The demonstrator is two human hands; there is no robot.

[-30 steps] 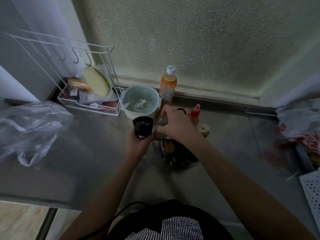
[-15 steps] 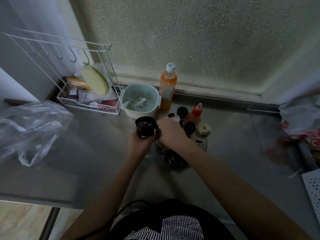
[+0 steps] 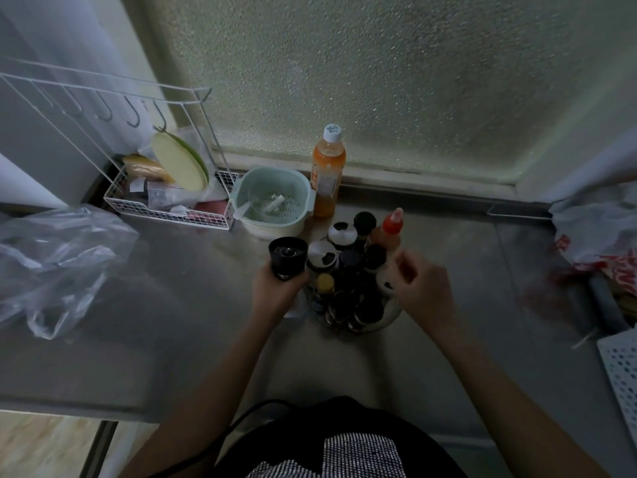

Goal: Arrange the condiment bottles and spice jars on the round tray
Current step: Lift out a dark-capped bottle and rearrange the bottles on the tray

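Note:
A round tray (image 3: 387, 319) sits on the steel counter, crowded with several dark-capped jars and bottles. Among them are a white-lidded jar (image 3: 321, 255), another white-lidded jar (image 3: 342, 233), a black-capped bottle (image 3: 364, 222) and a red squeeze bottle (image 3: 391, 226). My left hand (image 3: 275, 291) grips a black-topped grinder (image 3: 287, 255) upright at the tray's left edge. My right hand (image 3: 422, 288) hovers at the tray's right side with fingers loosely curled; it holds nothing that I can see.
An orange drink bottle (image 3: 327, 174) stands behind the tray by the window. A pale green colander bowl (image 3: 274, 203) and a white wire rack (image 3: 165, 188) lie to the left, a clear plastic bag (image 3: 58, 263) further left. Bags (image 3: 599, 232) and a white basket (image 3: 620, 367) lie right.
My right hand has left the jars beside the grinder and moved to the tray's right side. The left hand still holds the grinder in the same spot.

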